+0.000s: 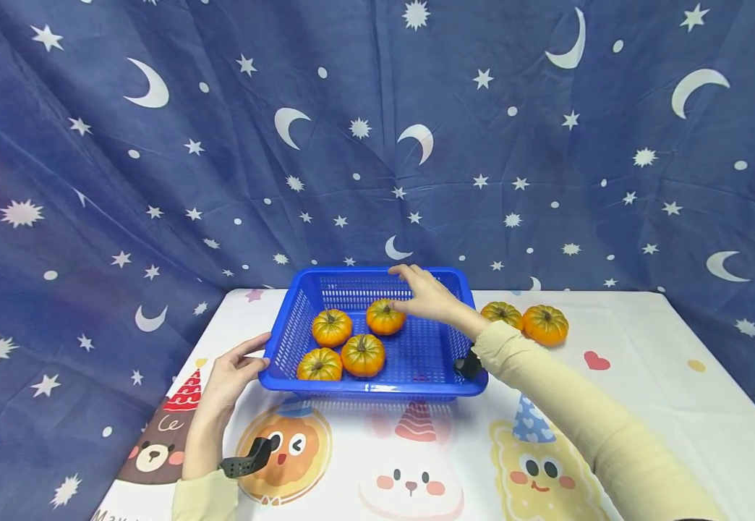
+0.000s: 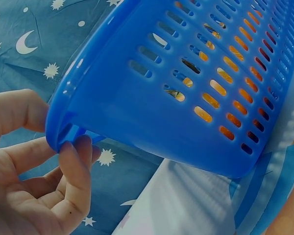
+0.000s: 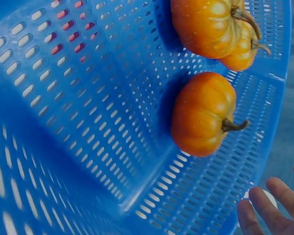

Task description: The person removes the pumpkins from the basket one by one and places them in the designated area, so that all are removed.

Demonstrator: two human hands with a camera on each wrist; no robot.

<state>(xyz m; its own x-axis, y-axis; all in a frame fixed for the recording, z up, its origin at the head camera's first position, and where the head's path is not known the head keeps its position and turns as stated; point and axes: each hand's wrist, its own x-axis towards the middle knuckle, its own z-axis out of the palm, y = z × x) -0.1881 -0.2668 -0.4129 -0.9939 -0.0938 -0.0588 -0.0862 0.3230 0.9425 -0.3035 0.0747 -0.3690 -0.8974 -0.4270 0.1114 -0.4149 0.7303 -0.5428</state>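
Four pumpkins (image 1: 362, 355) in a blue basket (image 1: 419, 354), left grip (image 1: 228, 375) pinching its rim (image 2: 68, 88), right grip (image 1: 428, 295) above — spread

Look beyond the right grip (image 1: 426, 293), and there's the deep blue curtain (image 1: 338, 148), creased and scattered with white moons (image 1: 158, 87), stars (image 1: 416, 14) and dots (image 1: 322, 72); round it comes, past the left grip (image 1: 231, 375) as well; under both grips, a desk (image 1: 677, 391) dressed in white; a printed bear (image 1: 169, 427) sits nearer than the left grip; a red heart (image 1: 596, 360) lies well right of the right grip; bright light over it all.
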